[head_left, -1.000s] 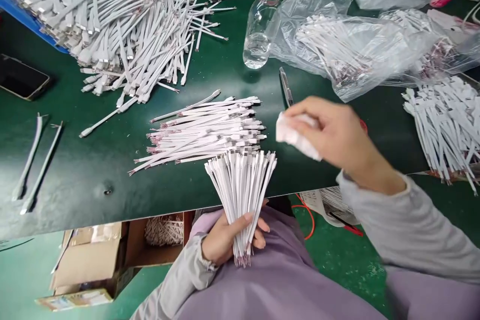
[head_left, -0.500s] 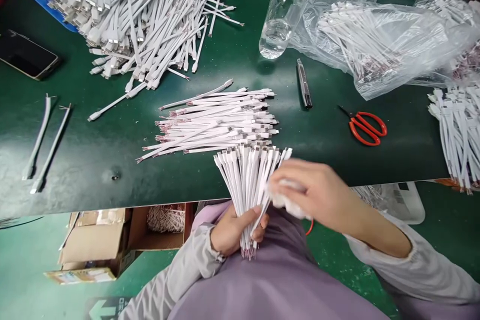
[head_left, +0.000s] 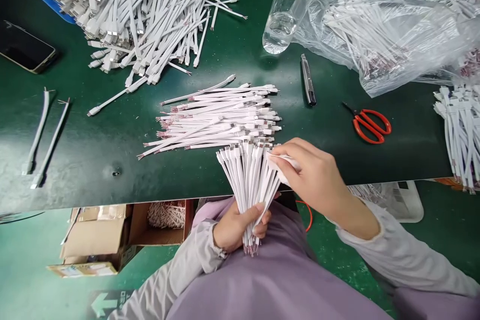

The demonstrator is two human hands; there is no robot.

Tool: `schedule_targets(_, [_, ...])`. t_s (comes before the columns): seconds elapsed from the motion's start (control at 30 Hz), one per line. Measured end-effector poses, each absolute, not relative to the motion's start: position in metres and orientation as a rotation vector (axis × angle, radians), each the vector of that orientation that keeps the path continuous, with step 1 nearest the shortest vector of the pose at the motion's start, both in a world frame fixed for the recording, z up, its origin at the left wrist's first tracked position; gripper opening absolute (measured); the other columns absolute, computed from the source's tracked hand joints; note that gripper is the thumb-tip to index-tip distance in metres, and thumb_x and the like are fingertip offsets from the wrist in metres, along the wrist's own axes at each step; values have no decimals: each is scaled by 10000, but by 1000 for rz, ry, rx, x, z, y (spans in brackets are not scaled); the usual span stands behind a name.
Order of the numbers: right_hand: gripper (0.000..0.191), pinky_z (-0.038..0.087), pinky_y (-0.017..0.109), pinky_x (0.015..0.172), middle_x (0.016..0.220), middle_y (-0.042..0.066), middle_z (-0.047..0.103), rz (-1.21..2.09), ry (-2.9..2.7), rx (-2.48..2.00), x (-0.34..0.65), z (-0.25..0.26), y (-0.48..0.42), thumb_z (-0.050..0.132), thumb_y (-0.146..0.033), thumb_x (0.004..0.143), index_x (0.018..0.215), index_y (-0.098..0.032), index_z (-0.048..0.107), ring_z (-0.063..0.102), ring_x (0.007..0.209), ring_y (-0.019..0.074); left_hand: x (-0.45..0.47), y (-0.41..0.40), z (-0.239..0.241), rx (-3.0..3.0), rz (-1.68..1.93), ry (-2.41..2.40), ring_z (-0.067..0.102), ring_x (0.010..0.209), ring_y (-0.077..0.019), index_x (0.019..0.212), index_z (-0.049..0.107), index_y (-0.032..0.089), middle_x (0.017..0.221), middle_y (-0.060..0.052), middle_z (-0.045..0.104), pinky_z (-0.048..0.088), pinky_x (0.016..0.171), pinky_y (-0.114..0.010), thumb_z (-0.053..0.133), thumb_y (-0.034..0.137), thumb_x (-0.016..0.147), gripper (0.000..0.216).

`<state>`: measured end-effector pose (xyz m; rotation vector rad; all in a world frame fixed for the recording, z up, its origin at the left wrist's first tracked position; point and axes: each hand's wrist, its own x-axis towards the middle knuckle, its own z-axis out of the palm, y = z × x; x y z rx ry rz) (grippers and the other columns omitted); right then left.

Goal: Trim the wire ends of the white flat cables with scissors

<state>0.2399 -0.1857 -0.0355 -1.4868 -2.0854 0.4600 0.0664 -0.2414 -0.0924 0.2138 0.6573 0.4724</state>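
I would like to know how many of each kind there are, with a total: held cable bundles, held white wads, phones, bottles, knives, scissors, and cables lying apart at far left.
Held cable bundle: 1
Held white wad: 1
Phone: 1
Bottle: 1
Knife: 1
Red-handled scissors: 1
Cables lying apart: 2
Total: 8

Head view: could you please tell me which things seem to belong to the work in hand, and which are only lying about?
Likely in the work:
- cable bundle, held in the left hand
- white wipe, held in the right hand against the bundle
- cable row on the table

Apparently lying about:
- phone
- cutter
- red-handled tool
- bottle
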Motion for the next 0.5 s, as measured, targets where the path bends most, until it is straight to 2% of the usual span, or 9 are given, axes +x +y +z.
schedule_targets(0.1, [123, 502, 329, 734, 860, 102, 629, 216, -2162, -1438, 229, -57, -188, 492, -162, 931, 956, -154, 612, 607, 806, 213, 67, -241, -93, 221, 478, 671, 366, 467, -31, 778, 500, 137, 655, 29, 494, 260, 469, -211, 750, 461, 722, 413])
schedule_targets(0.2, [151, 501, 384, 781, 904, 134, 619, 181, -2209, -1449, 228, -65, -197, 507, -155, 917, 1018, -122, 615, 585, 867, 249, 68, -241, -94, 221, 486, 667, 368, 465, -30, 781, 485, 141, 656, 29, 500, 254, 464, -208, 759, 464, 712, 429])
schedule_targets(0.27, [141, 502, 364, 771, 887, 106, 621, 392, -2204, -1454, 233, -59, -202, 496, -133, 918, 971, -149, 625, 590, 854, 228, 68, -242, -95, 221, 486, 662, 366, 468, -30, 792, 482, 142, 656, 30, 500, 250, 463, -207, 763, 462, 710, 434])
schedule_targets(0.4, [116, 502, 252, 679, 869, 33, 634, 1081, -2168, -1266, 236, -43, -209, 533, -125, 903, 897, -197, 624, 607, 760, 139, 69, -241, -95, 223, 492, 661, 363, 472, -35, 819, 480, 152, 649, 37, 494, 249, 470, -214, 772, 483, 695, 458])
schedule_targets(0.43, [131, 501, 249, 677, 876, 35, 632, 1112, -2177, -1202, 234, -42, -208, 524, -108, 898, 907, -194, 622, 602, 764, 138, 69, -241, -95, 228, 495, 659, 366, 476, -38, 814, 480, 155, 646, 39, 490, 251, 474, -216, 777, 493, 686, 468])
schedule_targets(0.5, [198, 497, 278, 694, 860, 55, 617, 947, -2260, -1077, 229, -44, -202, 463, -54, 894, 912, -175, 619, 579, 787, 160, 68, -241, -95, 234, 502, 655, 368, 483, -38, 789, 478, 156, 640, 41, 483, 250, 484, -220, 780, 502, 680, 472])
